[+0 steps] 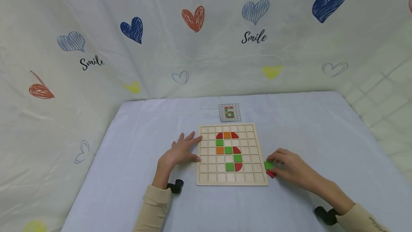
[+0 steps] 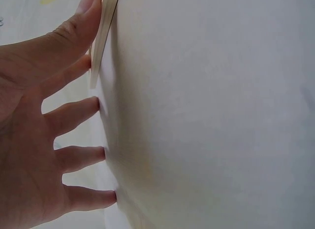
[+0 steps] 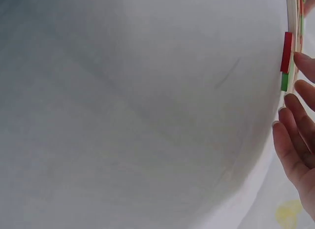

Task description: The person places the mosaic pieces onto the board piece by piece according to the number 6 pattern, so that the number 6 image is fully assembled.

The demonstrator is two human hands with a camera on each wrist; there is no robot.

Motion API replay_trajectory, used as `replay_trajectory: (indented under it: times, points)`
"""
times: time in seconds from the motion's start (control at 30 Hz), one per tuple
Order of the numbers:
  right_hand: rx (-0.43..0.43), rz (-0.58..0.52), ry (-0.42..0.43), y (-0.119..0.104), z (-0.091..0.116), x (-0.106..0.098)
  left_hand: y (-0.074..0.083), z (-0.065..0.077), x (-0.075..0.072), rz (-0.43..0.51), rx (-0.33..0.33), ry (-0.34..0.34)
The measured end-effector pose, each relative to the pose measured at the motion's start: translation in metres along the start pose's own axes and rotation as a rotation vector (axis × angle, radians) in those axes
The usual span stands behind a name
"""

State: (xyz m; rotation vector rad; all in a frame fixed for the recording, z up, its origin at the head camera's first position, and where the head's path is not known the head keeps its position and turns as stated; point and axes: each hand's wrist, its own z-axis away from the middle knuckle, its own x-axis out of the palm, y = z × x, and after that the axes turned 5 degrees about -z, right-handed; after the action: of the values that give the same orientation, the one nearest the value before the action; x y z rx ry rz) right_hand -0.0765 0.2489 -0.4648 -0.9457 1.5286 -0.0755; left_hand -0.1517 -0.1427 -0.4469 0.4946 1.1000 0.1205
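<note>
Beside the left edge of a wooden grid board (image 1: 202, 179), my left hand (image 1: 180, 152) is spread, its thumb and a fingertip touching the board. The left wrist view shows that thumb against the board's side and the other fingers stretched apart. Red, green and orange tiles (image 1: 228, 150) form a curved figure in the grid. My right hand (image 1: 289, 165) hovers by the lower right edge, thumb and forefinger parted around a green tile (image 1: 268, 165). A red tile (image 1: 271, 174) lies just nearer. In the right wrist view the fingertips appear slightly above these tiles.
A small pattern card (image 1: 230, 112) with a similar coloured figure lies behind the board. White cloth (image 1: 145, 124) covers the table, and a curtain printed with hearts (image 1: 193, 18) hangs behind. Black wrist mounts (image 1: 176, 186) sit at both wrists.
</note>
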Motion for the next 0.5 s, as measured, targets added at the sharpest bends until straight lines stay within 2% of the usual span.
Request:
replay_trajectory:
  times: [0.23, 0.5]
  points:
    - [0.016, -0.015, -0.021, 0.002, 0.0005, -0.0008, -0.0013, -0.0001, 0.0006, -0.003, 0.001, -0.002]
    - [0.126, -0.041, -0.082, -0.0029, 0.0019, -0.0022, -0.001, -0.0011, 0.0004, -0.014, -0.001, 0.0]
